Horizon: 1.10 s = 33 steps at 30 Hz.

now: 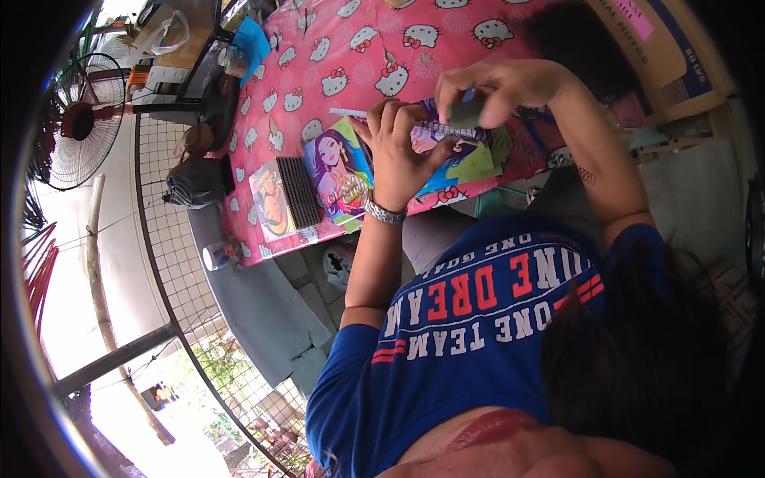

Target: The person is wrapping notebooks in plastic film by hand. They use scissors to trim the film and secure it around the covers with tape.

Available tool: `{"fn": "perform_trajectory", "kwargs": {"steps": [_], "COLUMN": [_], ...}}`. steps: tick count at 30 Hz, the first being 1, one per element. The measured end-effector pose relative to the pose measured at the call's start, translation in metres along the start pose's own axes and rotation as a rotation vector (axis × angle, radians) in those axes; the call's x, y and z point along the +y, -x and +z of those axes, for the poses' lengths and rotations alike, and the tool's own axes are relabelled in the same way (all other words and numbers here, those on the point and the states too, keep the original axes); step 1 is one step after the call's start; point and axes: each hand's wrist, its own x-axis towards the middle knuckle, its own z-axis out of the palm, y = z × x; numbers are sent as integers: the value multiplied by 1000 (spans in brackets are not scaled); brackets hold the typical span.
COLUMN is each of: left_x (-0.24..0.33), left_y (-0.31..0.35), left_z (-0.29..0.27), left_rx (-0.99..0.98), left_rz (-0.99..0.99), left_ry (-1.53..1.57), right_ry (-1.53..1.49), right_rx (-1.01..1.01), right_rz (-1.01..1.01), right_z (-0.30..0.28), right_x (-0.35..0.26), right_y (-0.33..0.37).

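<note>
My left hand (392, 147), with a metal watch at the wrist, is closed on a notebook (351, 114) held up nearly edge-on. A spiral wire coil (450, 130) runs along the notebook's near edge. Over the coil's right end is my right hand (510, 86), its bent fingers and thumb apart and slightly blurred. Whether its fingertips touch the coil cannot be made out. Below the hands lie notebooks with colourful cartoon covers (339, 171), partly hidden by my left hand. Loose coil (518, 151) shows at the right end.
A pink patterned cloth (303, 64) covers the table. At its left lies a stack of notebooks (271, 203) with dark coiled spines. A dark pile (578, 44) sits at the far right beside a cardboard box (669, 48). A fan (77, 119) stands at the left, near wire mesh.
</note>
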Motion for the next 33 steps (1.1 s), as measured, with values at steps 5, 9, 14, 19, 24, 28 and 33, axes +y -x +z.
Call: {"fn": "perform_trajectory", "kwargs": {"steps": [5,9,14,19,24,28,33], "left_x": [3,2,5,-30,-28,-29,-23], "left_y": [-4,0,-4,-4,-3,0,-7], "left_z": [-1,-1,0,-21,-16,-11,-12], "left_rx": [13,28,65,9,44,57,58], "left_rz": [4,-18,-70,-51,-48,-79,-57], "left_ry": [-21,-13,-42,-54,-75,-34,-26], "right_ry": [-331,261,264,-359,41,-63,23], "right_rx": [-22,165,152,-118,77,2,23], "right_rz": [-268,20,151,-290,-20,69,-12], "right_z": [8,0,-4,-6,-5,-6,-7], "right_x": [-4,0,7,2,-4,3,-2], "right_y": [-5,-10,-18,-34,-44,-49,-42]}}
